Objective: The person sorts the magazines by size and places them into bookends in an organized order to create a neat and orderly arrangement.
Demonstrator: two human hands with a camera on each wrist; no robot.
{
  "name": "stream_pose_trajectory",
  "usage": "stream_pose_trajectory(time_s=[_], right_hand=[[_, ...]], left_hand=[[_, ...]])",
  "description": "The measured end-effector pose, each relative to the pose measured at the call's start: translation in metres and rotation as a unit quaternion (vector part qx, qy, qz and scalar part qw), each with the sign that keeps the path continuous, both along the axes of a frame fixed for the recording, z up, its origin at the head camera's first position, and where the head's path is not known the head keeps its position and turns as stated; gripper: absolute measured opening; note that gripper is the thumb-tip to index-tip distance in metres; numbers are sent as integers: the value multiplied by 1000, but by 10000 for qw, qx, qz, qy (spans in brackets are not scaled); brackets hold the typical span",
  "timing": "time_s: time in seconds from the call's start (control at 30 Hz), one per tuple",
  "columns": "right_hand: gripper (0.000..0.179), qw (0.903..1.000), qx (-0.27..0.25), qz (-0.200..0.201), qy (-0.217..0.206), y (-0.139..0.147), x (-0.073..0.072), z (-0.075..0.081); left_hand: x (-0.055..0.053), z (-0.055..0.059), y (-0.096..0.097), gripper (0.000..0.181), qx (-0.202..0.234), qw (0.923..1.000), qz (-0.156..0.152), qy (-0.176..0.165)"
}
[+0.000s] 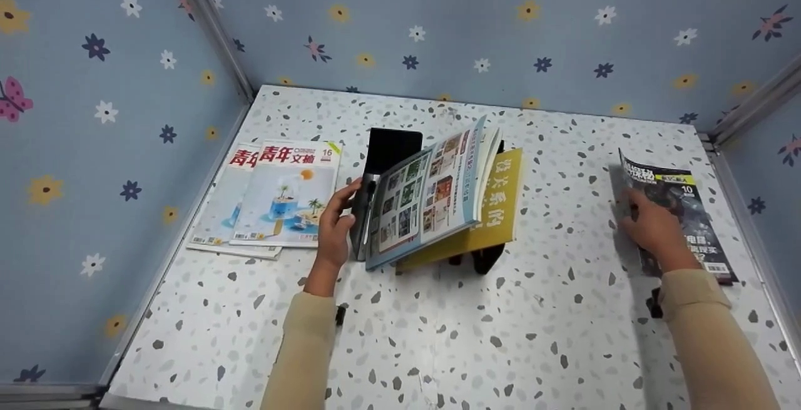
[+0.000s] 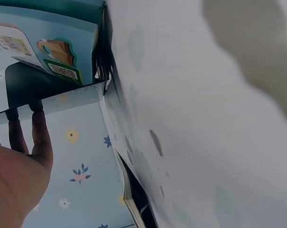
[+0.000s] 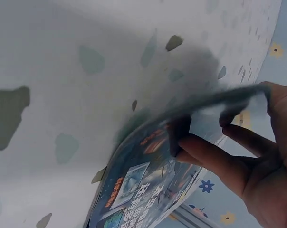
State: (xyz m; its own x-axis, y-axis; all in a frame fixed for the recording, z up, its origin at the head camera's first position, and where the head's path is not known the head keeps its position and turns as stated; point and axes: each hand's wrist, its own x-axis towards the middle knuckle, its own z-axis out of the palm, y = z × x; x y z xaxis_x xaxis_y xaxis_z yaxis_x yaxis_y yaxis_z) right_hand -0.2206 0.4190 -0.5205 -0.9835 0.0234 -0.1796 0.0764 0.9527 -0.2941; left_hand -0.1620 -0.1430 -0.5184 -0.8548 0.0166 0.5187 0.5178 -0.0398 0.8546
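Observation:
My left hand point(image 1: 338, 222) is at the left side of a black book stand point(image 1: 393, 147), fingertips touching its upright side panel point(image 2: 58, 100). A light-blue book point(image 1: 432, 191) with small pictures on its cover leans in the stand, its pages partly fanned. Behind it, a yellow book point(image 1: 504, 200) leans to the right. At the far right, my right hand point(image 1: 654, 225) pinches the left edge of a dark magazine point(image 1: 707, 228). That edge curls up off the table between thumb and fingers point(image 3: 210, 154), while the right side of the magazine lies low.
Two overlapping white magazines point(image 1: 291, 194) with red titles lie left of the stand. The speckled white table point(image 1: 475, 335) is enclosed by blue flowered panels point(image 1: 450, 34) at the back and both sides.

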Motion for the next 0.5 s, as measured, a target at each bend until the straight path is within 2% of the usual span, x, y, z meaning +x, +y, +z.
stream_pose_trajectory(time_s=[0.1,0.17,0.5], right_hand=[[81,9995,-160,-259,30,1,0,2],[83,9991,-244,-335,88,1,2,4],[71,9960,-631,-383,501,3,17,10]], left_hand=[[0,0,0,51,-47,10000,42,28],[0,0,0,49,-64,10000,51,10],[2,1,1,48,-75,9995,94,-283]])
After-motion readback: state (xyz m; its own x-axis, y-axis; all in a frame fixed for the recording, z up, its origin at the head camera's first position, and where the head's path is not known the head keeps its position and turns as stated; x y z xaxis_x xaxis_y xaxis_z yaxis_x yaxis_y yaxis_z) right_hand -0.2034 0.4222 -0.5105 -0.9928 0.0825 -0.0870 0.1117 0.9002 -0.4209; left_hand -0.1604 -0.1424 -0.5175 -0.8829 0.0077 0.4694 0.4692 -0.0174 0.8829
